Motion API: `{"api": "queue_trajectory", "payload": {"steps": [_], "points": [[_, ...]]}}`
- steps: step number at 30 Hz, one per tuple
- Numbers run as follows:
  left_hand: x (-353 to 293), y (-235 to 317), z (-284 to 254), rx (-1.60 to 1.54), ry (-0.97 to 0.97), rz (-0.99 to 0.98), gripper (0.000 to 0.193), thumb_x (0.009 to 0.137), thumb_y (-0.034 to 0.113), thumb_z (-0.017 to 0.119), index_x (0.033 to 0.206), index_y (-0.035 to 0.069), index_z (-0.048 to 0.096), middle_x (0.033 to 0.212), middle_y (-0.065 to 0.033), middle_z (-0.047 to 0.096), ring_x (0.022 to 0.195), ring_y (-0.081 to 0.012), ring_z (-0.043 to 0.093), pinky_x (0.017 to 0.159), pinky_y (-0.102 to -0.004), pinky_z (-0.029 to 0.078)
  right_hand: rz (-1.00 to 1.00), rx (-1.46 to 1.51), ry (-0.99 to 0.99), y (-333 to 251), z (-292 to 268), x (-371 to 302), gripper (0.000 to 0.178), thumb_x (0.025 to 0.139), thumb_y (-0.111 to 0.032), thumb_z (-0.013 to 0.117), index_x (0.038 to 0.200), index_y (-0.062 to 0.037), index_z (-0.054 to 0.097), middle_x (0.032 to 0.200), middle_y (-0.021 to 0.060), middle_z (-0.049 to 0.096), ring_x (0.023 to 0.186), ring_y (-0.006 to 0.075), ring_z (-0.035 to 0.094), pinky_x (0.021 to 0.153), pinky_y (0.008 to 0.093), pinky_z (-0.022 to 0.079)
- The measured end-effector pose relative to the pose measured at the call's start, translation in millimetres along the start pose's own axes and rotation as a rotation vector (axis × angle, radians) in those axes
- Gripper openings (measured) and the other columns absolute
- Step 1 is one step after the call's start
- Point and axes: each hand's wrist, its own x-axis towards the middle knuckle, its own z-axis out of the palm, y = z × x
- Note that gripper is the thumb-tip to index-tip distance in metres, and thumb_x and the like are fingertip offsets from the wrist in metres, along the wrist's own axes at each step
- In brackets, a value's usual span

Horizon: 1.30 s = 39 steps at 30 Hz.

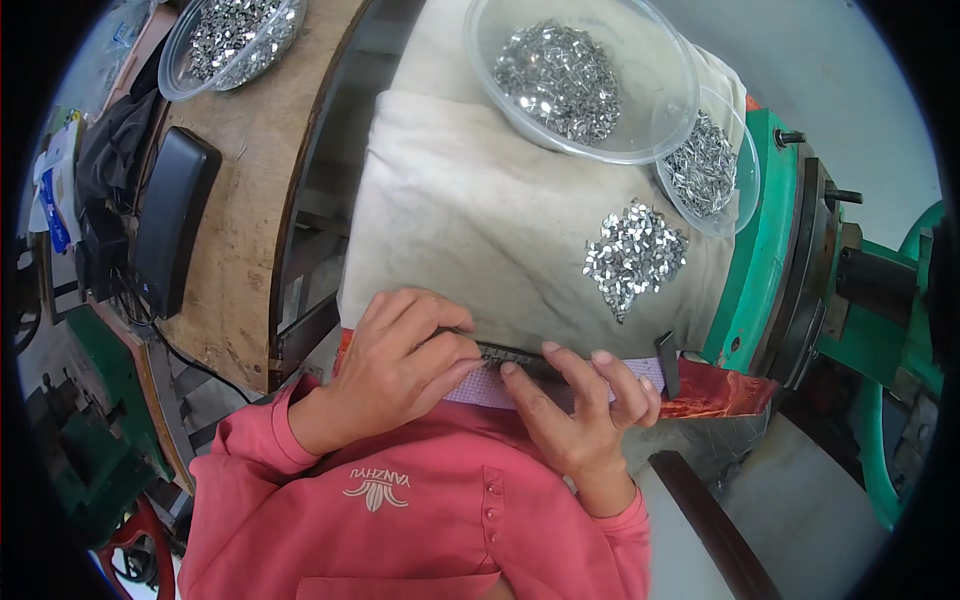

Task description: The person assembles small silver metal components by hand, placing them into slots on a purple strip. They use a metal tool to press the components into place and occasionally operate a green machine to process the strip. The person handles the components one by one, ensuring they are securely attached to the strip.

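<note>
A narrow dark bar (pixel 515 356) with a row of small notches lies along the cloth's near edge, partly hidden by my hands. My left hand (pixel 405 355) is closed at its left end, thumb and forefinger pinched together; anything between those fingertips is too small to make out. Across the bar, my right hand (pixel 585 408) grips it, with the thumb on the near side and the fingers on the far side. Beyond that hand lies a loose pile of small shiny metal pieces (pixel 635 255). Under the bar is a pale purple checked cloth strip (pixel 480 388).
A clear plastic tub (pixel 650 95) of metal pieces stands on the pale cloth (pixel 450 210), beside a shallower clear container (pixel 742 205). Green machinery (pixel 760 240) borders the right. On the wooden table (pixel 250 170) at left are a black box (pixel 178 215) and another tub (pixel 180 62).
</note>
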Motion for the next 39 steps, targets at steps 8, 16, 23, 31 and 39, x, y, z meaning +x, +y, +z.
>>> {"api": "queue_trajectory", "payload": {"steps": [8,16,23,31,39], "points": [[-4,-6,-2,-0.016,-0.015,0.020,0.029,0.073,0.016,0.080,0.097,0.006,0.067,0.103,-0.0065,0.061,0.098,-0.0277,0.059,0.083,-0.0394,0.046,0.153,0.099,-0.150,29,-14,-20,0.033,0.071,-0.047,0.083,0.098,-0.0288,0.078,0.115,-0.0056,0.064,0.120,0.0239,0.039,0.102,0.0421,0.024],[0,-8,-4,0.024,-0.003,0.090,0.035,0.066,0.012,0.085,0.095,0.006,0.067,0.101,-0.0076,0.063,0.092,-0.0279,0.062,0.078,-0.0382,0.048,0.179,0.172,-0.181,38,-12,-25,0.032,0.069,-0.035,0.086,0.099,-0.0249,0.079,0.114,-0.0037,0.064,0.119,0.0265,0.040,0.100,0.0412,0.029],[4,-6,-9,0.065,-0.059,0.124,0.036,0.065,0.013,0.084,0.096,0.005,0.069,0.100,-0.0055,0.064,0.093,-0.0263,0.062,0.078,-0.0377,0.048,0.181,0.259,-0.190,44,-12,-22,0.032,0.069,-0.030,0.086,0.099,-0.0247,0.078,0.114,-0.0032,0.065,0.118,0.0268,0.043,0.101,0.0409,0.029],[0,-1,-7,0.154,-0.079,0.240,0.030,0.070,0.015,0.080,0.097,0.005,0.071,0.103,-0.0042,0.065,0.095,-0.0222,0.062,0.081,-0.0363,0.049,0.168,0.297,-0.152,47,-10,-28,0.032,0.067,-0.028,0.086,0.098,-0.0241,0.078,0.113,-0.0048,0.065,0.118,0.0255,0.044,0.100,0.0400,0.030],[8,4,-13,0.149,-0.040,0.280,0.030,0.068,0.014,0.080,0.096,0.006,0.071,0.102,-0.0031,0.065,0.094,-0.0218,0.063,0.082,-0.0372,0.049,0.159,0.335,-0.102,49,-15,-32,0.031,0.070,-0.027,0.085,0.099,-0.0199,0.077,0.112,-0.0053,0.066,0.119,0.0246,0.043,0.100,0.0393,0.031]]}}
